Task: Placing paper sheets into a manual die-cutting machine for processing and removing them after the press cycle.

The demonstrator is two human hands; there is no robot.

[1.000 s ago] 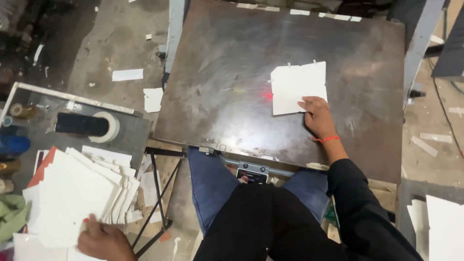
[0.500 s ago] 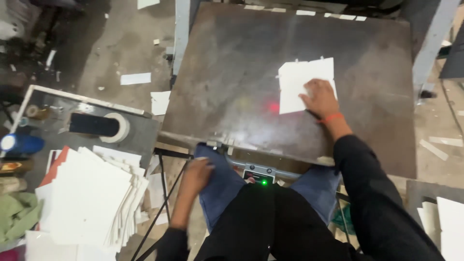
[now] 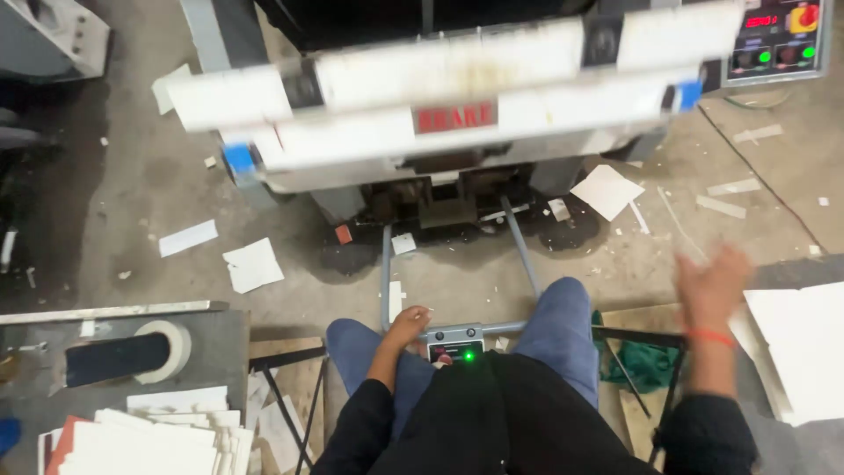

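Left hand (image 3: 406,324) rests empty, fingers curled, on control box (image 3: 457,341); right hand (image 3: 714,286) blurred, fingers spread, nearest white sheets (image 3: 804,347), lower right.

The press bar (image 3: 457,88) was white with blue end caps and a red label at its middle. A control panel (image 3: 778,40) carried red, yellow and green buttons on grey. The person's jeans (image 3: 563,339) were blue, the top black, with a red band at the right hand (image 3: 712,286). A green light (image 3: 469,356) glowed on the small grey box beside the left hand (image 3: 409,324). White card sheets (image 3: 154,435) lay stacked over an orange one, and a cream tape roll (image 3: 167,347) sat on the grey tray. The floor (image 3: 132,193) was grey-brown, littered with white scraps, beside a green cloth (image 3: 646,365).
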